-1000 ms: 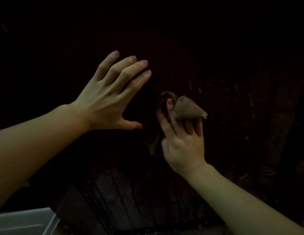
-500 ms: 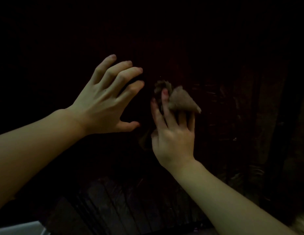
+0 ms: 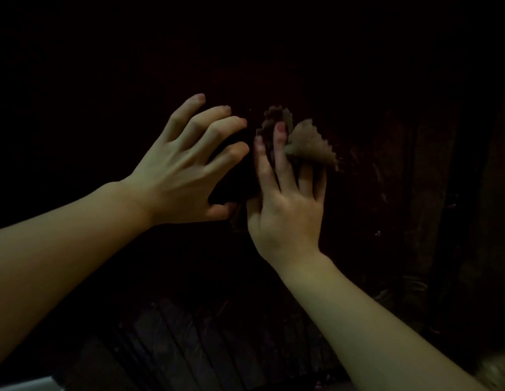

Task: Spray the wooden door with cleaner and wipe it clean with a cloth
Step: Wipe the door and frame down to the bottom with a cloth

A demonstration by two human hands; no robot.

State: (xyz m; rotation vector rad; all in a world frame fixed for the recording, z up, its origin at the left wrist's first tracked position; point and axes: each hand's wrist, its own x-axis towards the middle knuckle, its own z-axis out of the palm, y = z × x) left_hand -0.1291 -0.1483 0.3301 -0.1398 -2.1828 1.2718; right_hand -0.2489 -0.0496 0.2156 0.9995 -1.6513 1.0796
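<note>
The dark wooden door [image 3: 386, 170] fills the view, very dimly lit, with faint streaks on its right part. My right hand [image 3: 288, 204] presses a brown cloth [image 3: 310, 145] with a zigzag edge flat against the door; straight fingers lie over it and cloth corners stick out above the fingertips. My left hand [image 3: 186, 170] is spread on the door just left of the cloth, fingers slightly bent, holding nothing. No spray bottle is in view.
Dark grooved boards [image 3: 206, 342] show along the bottom of the door. A pale object's edge [image 3: 23, 383] sits at the bottom left corner. Something light and fuzzy [image 3: 496, 371] shows at the bottom right corner.
My right hand has slid the cloth leftward and a little up across the door, ending close beside my left hand. My left hand has barely moved.
</note>
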